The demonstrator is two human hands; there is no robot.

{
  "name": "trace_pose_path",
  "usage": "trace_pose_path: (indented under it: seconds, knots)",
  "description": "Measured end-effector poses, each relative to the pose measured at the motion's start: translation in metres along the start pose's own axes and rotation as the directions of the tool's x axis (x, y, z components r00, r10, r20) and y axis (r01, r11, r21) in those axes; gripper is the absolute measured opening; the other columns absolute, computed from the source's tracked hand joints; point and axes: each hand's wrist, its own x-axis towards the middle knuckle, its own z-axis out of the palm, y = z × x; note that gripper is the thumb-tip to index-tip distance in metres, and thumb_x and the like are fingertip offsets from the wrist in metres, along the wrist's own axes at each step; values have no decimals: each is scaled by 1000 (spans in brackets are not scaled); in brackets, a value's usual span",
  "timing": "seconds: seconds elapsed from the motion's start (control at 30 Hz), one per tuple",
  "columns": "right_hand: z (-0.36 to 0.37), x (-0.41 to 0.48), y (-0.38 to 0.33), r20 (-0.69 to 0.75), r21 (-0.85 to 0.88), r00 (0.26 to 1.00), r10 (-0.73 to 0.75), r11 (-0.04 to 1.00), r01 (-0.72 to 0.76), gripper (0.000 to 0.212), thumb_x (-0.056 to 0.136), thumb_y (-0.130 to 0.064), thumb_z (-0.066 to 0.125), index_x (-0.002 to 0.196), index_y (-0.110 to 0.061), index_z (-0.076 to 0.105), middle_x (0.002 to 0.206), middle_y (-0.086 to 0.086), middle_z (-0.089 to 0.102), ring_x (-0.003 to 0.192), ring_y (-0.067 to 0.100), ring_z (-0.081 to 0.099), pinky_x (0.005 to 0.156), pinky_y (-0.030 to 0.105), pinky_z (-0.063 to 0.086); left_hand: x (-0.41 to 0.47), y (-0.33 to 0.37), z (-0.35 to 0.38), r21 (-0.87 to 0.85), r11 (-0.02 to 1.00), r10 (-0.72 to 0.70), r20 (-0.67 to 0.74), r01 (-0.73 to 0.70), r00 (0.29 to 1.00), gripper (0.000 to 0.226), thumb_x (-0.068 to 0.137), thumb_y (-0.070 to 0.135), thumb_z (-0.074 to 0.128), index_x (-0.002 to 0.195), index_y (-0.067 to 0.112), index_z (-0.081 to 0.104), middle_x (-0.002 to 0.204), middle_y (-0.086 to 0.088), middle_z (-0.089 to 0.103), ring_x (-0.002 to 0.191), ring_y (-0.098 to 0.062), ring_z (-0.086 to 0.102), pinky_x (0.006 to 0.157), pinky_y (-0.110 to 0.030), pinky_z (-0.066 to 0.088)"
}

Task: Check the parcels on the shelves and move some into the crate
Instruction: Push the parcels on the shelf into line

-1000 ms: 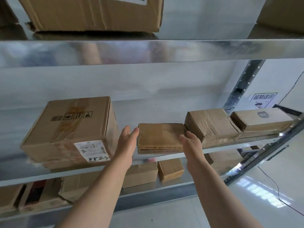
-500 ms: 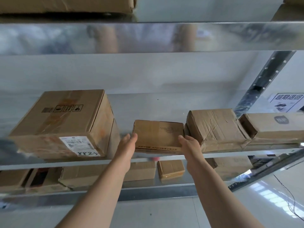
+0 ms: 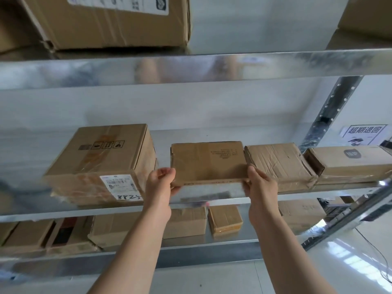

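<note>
A small flat cardboard parcel (image 3: 209,162) is on the middle metal shelf (image 3: 212,200), its front edge tilted up off the shelf. My left hand (image 3: 160,183) grips its front left corner, and my right hand (image 3: 262,183) grips its front right corner, fingers curled under the edge. To the left stands a large box (image 3: 99,164) with a white label marked 8825. To the right lie a crumpled taped parcel (image 3: 277,164) and a long flat parcel (image 3: 350,162). No crate is in view.
A big carton (image 3: 110,20) sits on the upper shelf (image 3: 191,64). The lower shelf holds several small boxes, among them one (image 3: 226,219) below my hands. A perforated steel upright (image 3: 331,111) rises at right. A paper sign (image 3: 363,134) hangs on the right wall.
Both hands closed on the small parcel's front corners and lifted its front edge off the shelf. The camera tilted upward, bringing the upper carton back into view.
</note>
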Motion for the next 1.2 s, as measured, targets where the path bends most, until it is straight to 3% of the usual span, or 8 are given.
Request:
trace_pose_path:
  seconds: [0.17, 0.5, 0.7, 0.8, 0.9, 1.03, 1.13, 1.2]
  knots:
    - [-2, -25, -9, -36, 170, 998, -42, 984, 47, 18, 101, -12, 59, 112, -11, 74, 103, 2, 71, 104, 17, 63, 102, 38, 52, -21, 16, -17, -142, 990, -14, 80, 25, 997, 27, 89, 10, 73, 110, 2, 57, 117, -19, 61, 111, -35, 64, 78, -38, 59]
    - [-5, -53, -24, -16, 235, 994, -109, 966, 110, 16, 98, -8, 63, 106, -19, 72, 110, 5, 74, 112, 20, 66, 105, 35, 50, -48, 33, -30, -212, 977, 67, 241, -15, 968, 26, 88, 5, 70, 112, 16, 68, 109, -8, 73, 115, -32, 64, 87, -40, 56]
    - [1, -60, -21, 136, 21, 980, -145, 989, 143, 16, 94, -7, 63, 88, -21, 66, 77, 0, 54, 70, 11, 44, 65, 23, 32, -59, 37, -32, -199, 976, 150, 296, -93, 943, 39, 84, 6, 74, 118, 21, 69, 112, -7, 76, 120, -34, 63, 100, -46, 50]
    - [9, -67, -22, 189, -88, 967, -173, 977, 192, 11, 91, -13, 64, 82, -20, 66, 114, 17, 60, 90, 17, 53, 76, 27, 37, -63, 40, -29, -209, 969, 189, 295, -130, 937, 37, 84, 2, 73, 115, 21, 70, 112, -5, 77, 119, -34, 64, 91, -41, 52]
    - [19, -78, -28, 224, -128, 960, -168, 971, 200, 18, 93, -19, 68, 110, -22, 69, 136, 3, 51, 123, 18, 48, 103, 35, 39, -68, 45, -26, -204, 960, 247, 297, -191, 922, 40, 84, -1, 73, 118, 20, 69, 110, -5, 77, 115, -32, 68, 96, -43, 52]
    - [31, -94, -40, 380, 43, 912, -153, 988, 147, 40, 96, -20, 68, 133, -32, 59, 136, -10, 59, 123, 6, 56, 99, 25, 36, -82, 51, -16, -104, 926, 375, 365, -363, 852, 46, 83, 0, 76, 125, 19, 68, 111, 1, 78, 108, -18, 72, 98, -34, 54]
    - [35, -103, -48, 461, 114, 877, -138, 989, 96, 34, 97, -23, 67, 125, -40, 58, 101, -23, 75, 93, -10, 68, 98, 32, 38, -90, 51, -10, -53, 893, 429, 401, -447, 809, 46, 80, 2, 80, 120, 21, 70, 110, 3, 77, 107, -13, 71, 96, -30, 55]
    - [35, -107, -50, 473, 121, 870, -137, 989, 90, 33, 96, -26, 68, 127, -35, 60, 107, -15, 76, 98, -4, 70, 104, 40, 41, -94, 49, -7, -25, 873, 448, 434, -487, 781, 43, 79, 3, 81, 117, 22, 70, 109, 3, 77, 107, -17, 71, 94, -31, 56]
